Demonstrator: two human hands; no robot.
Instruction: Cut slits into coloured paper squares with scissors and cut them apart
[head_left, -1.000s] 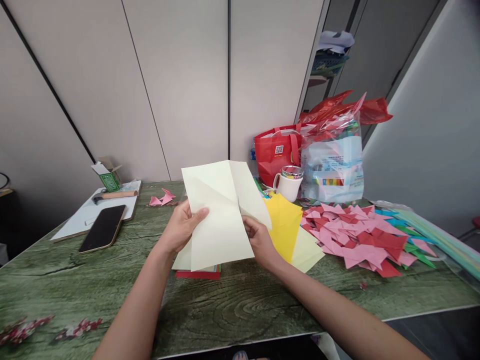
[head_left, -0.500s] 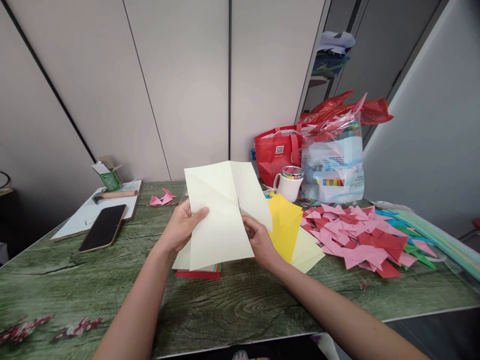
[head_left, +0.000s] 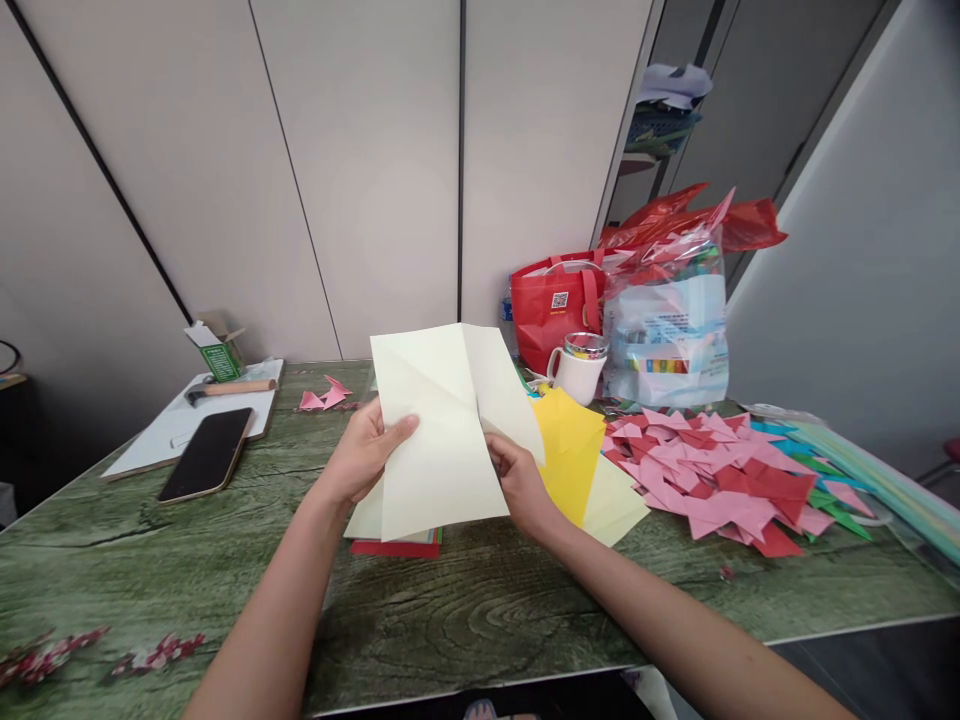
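Observation:
A pale cream sheet of paper (head_left: 439, 440) with crease lines is held up above the table, bent along a fold that runs down its middle. My left hand (head_left: 365, 450) pinches its left edge, thumb on the front and fingers behind. At the fold on the right side, my right hand (head_left: 519, 478) has its curled fingers on the same sheet; its fingertips are partly hidden by the paper. Below the sheet lies a stack of coloured paper, with a red sheet (head_left: 394, 549) showing at the bottom. Yellow paper (head_left: 571, 450) rests just right of my right hand.
Many folded pink and red paper pieces (head_left: 720, 475) are heaped at the right. Behind them stand a white mug (head_left: 579, 372), a red bag (head_left: 551, 310) and a clear plastic bag (head_left: 667, 340). At the left are a phone (head_left: 208, 455), a hammer (head_left: 232, 388) and a small green box (head_left: 219, 352).
The cream sheet has tilted very slightly, its top edge shifting a little. Both hands keep nearly the same place and hold.

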